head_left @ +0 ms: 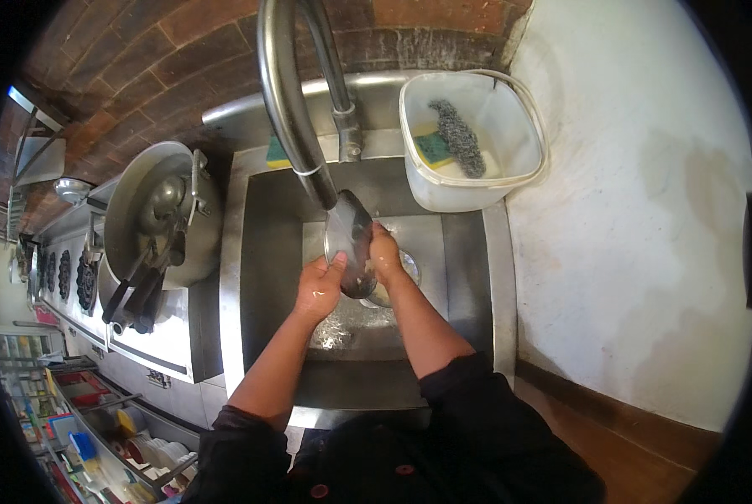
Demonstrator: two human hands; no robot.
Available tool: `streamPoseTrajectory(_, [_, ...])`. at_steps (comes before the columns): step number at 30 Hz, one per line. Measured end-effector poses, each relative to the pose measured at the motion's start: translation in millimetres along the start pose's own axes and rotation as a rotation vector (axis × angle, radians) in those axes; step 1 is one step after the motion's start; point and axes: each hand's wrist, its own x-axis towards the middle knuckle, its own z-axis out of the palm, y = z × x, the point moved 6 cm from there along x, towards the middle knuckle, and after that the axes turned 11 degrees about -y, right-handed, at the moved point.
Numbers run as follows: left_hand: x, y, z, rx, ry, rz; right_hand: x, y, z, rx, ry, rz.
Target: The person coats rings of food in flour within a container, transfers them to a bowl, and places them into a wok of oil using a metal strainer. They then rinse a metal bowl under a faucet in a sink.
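Under the spout of a metal faucet (pixel 287 94), a rounded metal vessel (pixel 353 252), which looks like a bowl or lid, is held tilted over the sink basin (pixel 363 384). My left hand (pixel 321 286) grips its near left edge, thumb on the surface. At its right side, my right hand (pixel 385 252) holds it, fingers partly hidden behind it. Water appears to run from the spout onto the metal, and both hands look wet. Below, partly covered by my right hand, a round shiny item (pixel 412 268) lies on the sink floor; whether it is a dish or the drain, I cannot tell.
A white plastic bucket (pixel 454 195) holding steel wool (pixel 461 135) and a sponge (pixel 434 150) stands at the sink's back right corner. Another sponge (pixel 278 153) lies behind the basin. Left of the sink, a large metal pot (pixel 202 252) holds utensils. A white wall (pixel 602 252) rises at right.
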Motion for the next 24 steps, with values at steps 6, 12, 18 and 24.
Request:
streamPoseTrajectory(6, [-7.2,43.0,-2.1,0.162,0.098,-0.006,10.7,3.7,6.0,-0.604,0.118,-0.237])
streamPoseTrajectory(12, [24.9,-10.9,7.8,-0.29,0.037,-0.041,-19.0,9.5,25.0,-1.055,0.418,-0.35])
streamPoseTrajectory(18, [17.2,-1.3,8.0,-0.504,0.063,0.042,5.2,13.7,-14.3,-0.447,0.105,-0.105])
streamPoseTrajectory(24, [13.7,-2.2,3.5,-0.315,0.07,-0.026,0.8,2.4,2.7,-0.658,0.061,-0.272])
